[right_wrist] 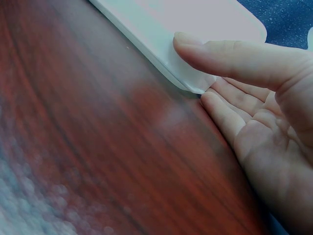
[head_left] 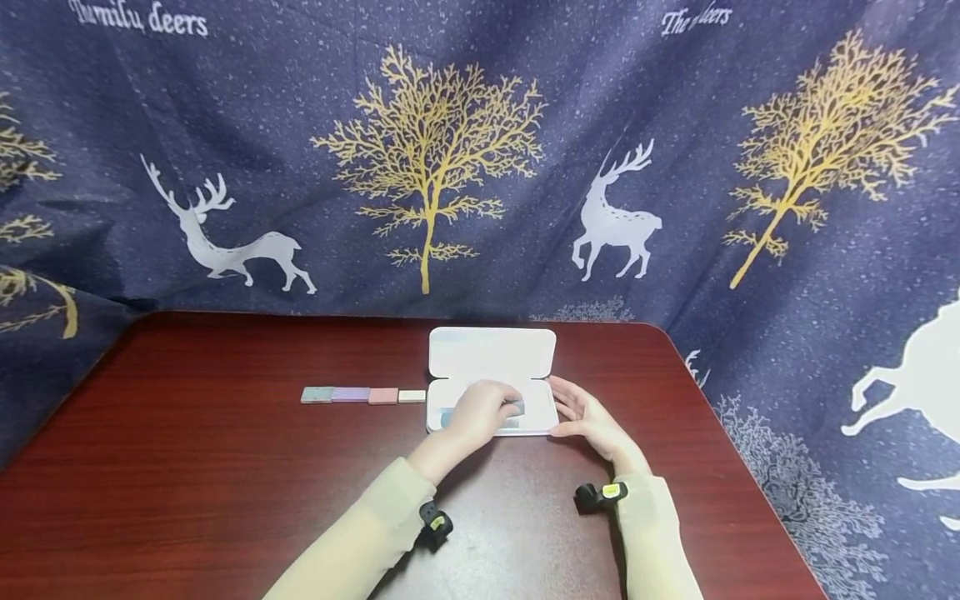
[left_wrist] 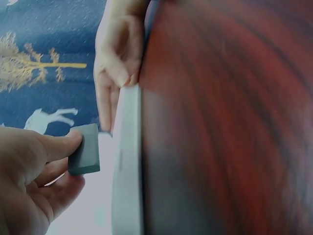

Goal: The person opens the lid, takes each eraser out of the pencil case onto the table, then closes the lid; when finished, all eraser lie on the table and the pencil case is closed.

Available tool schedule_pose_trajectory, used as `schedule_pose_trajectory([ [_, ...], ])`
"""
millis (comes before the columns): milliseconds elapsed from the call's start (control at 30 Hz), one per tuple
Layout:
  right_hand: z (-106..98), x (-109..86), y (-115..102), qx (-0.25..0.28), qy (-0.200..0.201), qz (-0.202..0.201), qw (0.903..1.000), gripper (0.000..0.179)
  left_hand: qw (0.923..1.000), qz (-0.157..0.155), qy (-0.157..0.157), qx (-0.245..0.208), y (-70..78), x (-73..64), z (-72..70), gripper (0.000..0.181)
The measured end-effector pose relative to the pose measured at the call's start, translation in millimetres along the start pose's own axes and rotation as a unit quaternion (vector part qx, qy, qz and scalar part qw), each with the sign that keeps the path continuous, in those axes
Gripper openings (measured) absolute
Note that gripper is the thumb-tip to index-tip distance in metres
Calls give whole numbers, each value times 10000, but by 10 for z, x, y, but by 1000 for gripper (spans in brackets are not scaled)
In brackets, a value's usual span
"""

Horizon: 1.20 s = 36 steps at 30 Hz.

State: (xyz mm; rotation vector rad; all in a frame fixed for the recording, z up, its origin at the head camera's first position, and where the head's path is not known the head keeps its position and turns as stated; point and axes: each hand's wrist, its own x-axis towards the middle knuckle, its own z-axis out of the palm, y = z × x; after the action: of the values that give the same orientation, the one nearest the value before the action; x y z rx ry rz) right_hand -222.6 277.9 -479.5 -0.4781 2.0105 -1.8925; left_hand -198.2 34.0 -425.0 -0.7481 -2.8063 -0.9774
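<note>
My left hand (head_left: 480, 410) pinches a small dark grey-green rectangular block (left_wrist: 87, 151) between thumb and fingers, over the tray of an open white flat case (head_left: 538, 398). The case's lid (head_left: 491, 352) is folded back, away from me. Bluish patches (head_left: 447, 417) show on the tray floor, partly behind the left hand; I cannot tell what they are. At the case's right end rests my right hand (head_left: 588, 418), its thumb by the near corner and its fingers along the side. In the right wrist view the fingertips (right_wrist: 209, 97) touch the case's corner.
Left of the case, a row of small flat blocks lies end to end: grey-green (head_left: 317, 395), purple (head_left: 351, 395), pink (head_left: 383, 397) and white (head_left: 412, 397). Everything stands on a dark red wooden table (head_left: 187, 467). A blue cloth (head_left: 480, 250) with deer and trees hangs behind its far edge.
</note>
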Motion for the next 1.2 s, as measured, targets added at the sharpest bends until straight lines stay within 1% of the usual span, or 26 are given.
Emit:
schedule_pose_trajectory([
  [100, -1, 4, 0, -4, 5, 7, 10000, 92, 9999, 103, 56, -79, -95, -37, -116, 24],
  [200, 2, 6, 4, 11, -3, -4, 10000, 92, 9999, 86, 116, -24, -199, -76, -231, 21],
  [267, 5, 7, 3, 7, -6, 7, 10000, 92, 9999, 20, 135, 38, -278, -103, -300, 19],
  [400, 11, 2, 4, -102, 25, 80, 9999, 92, 9996, -228, 96, 114, -432, -170, -426, 20],
  [500, 12, 0, 3, -198, 85, 141, 9997, 91, 9991, -410, 63, 66, -533, -219, -507, 20],
  [567, 15, 1, -1, -234, 113, 163, 9995, 91, 9989, -473, 38, 28, -593, -249, -555, 20],
  [800, 28, 4, -10, -140, 117, 201, 9996, 93, 9977, -649, -163, -93, -745, -333, -686, 21],
  [1033, 4, 4, 9, -207, 71, 65, 9997, 90, 9983, -508, -267, -91, -861, -381, -770, 20],
  [1200, 1, 8, 13, -98, -5, -52, 9999, 90, 9980, -534, -343, -71, -928, -401, -825, 18],
])
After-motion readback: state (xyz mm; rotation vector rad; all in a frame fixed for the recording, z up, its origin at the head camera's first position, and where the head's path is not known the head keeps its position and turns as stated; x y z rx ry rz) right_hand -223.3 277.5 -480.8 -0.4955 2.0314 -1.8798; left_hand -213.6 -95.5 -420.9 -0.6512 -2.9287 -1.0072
